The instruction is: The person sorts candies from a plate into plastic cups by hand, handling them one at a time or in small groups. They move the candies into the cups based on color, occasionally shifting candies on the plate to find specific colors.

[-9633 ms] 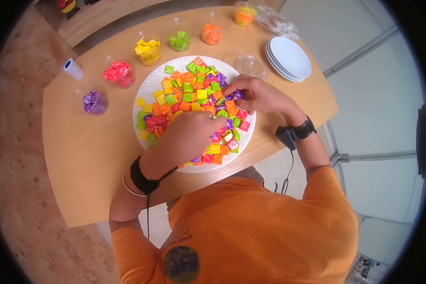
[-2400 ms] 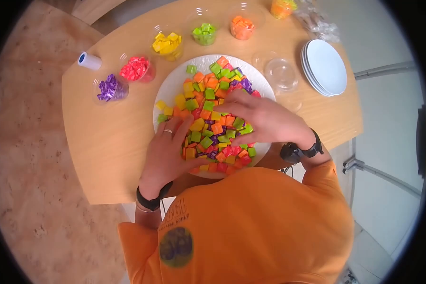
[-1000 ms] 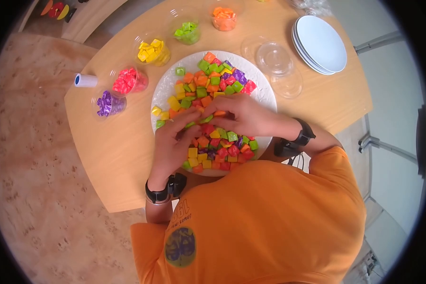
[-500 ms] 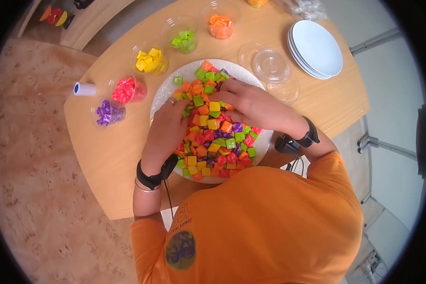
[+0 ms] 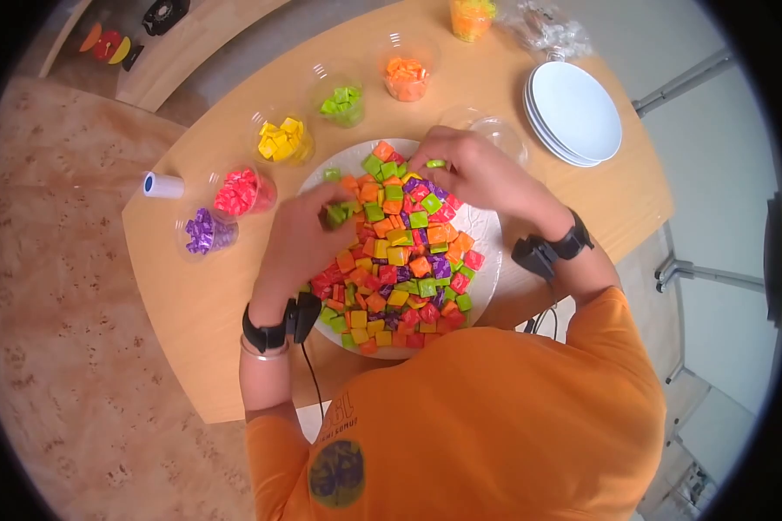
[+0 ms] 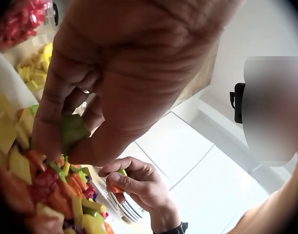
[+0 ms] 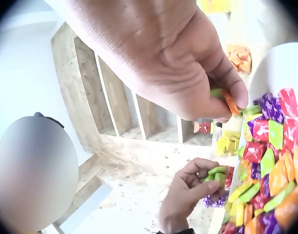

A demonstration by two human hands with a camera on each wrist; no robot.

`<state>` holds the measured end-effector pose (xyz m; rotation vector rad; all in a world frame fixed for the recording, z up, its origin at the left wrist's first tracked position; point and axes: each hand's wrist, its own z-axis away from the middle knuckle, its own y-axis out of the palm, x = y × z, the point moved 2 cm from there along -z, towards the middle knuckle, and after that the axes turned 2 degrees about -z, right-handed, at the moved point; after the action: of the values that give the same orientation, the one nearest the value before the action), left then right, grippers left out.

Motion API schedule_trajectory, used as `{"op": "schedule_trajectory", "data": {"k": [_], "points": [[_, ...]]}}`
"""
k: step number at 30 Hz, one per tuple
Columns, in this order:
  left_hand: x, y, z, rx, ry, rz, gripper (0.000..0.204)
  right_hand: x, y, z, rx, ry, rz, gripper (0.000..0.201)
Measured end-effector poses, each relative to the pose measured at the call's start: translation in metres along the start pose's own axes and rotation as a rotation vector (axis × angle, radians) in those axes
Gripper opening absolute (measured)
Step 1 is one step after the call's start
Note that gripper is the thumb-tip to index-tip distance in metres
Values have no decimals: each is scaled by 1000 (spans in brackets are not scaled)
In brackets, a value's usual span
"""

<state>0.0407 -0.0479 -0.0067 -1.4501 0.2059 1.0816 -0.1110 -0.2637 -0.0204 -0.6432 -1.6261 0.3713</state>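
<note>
A white round plate (image 5: 487, 252) bears a heap of square wrapped candies (image 5: 397, 255) in green, orange, yellow, red and purple. Over its left edge, my left hand (image 5: 304, 239) pinches green candies (image 6: 73, 131) between thumb and fingers; in the right wrist view these green candies (image 7: 217, 176) show in the left hand (image 7: 185, 195). At the plate's far right edge, my right hand (image 5: 482, 169) holds a green candy (image 5: 435, 163). The right wrist view shows an orange candy (image 7: 231, 102) beside a green one in the right hand's (image 7: 173, 68) fingertips.
Clear cups of purple (image 5: 202, 233), red (image 5: 239, 193), yellow (image 5: 282, 141), green (image 5: 342, 102) and orange candies (image 5: 406, 76) curve along the far side. Stacked white plates (image 5: 575, 108), clear lids (image 5: 498, 137), a plastic bag (image 5: 547, 30) and a white roll (image 5: 163, 185) are also on the table.
Both hands have moved apart from the middle of the heap, the right one to the plate's far right edge. Green candies now show in the left hand, and a green one in the right.
</note>
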Motion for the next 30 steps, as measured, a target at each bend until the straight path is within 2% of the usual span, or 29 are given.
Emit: {"op": "schedule_trajectory", "data": {"k": [2, 4, 8, 11, 17, 20, 22, 26, 28, 30], "points": [[1, -4, -23, -34, 33, -6, 28, -7, -2, -12, 53, -11, 101, 29], [5, 2, -52, -64, 199, 16, 31, -9, 3, -20, 113, 14, 113, 31], [4, 15, -81, 26, 167, -36, 36, -8, 6, -32, 235, 76, 194, 40], [-3, 23, -82, 66, 225, -164, 41, -22, 8, -36, 327, 91, 99, 43], [-3, 28, -85, 98, 125, -148, 43, -20, 10, -27, 311, 88, 77, 44], [-7, 33, -86, 100, 135, -167, 44, -13, 13, -25, 276, 97, 129, 40], [-7, 40, -88, 54, 238, -178, 46, -13, 15, -25, 256, 81, 141, 39], [-11, 42, -89, 48, 272, -234, 44, -17, 13, -24, 248, 27, 190, 38], [-6, 41, -88, 19, 204, -256, 38, -20, 13, -23, 231, 6, 172, 37], [-9, 38, -85, 34, 243, -260, 35, -21, 13, -23, 209, -12, 149, 36]]}}
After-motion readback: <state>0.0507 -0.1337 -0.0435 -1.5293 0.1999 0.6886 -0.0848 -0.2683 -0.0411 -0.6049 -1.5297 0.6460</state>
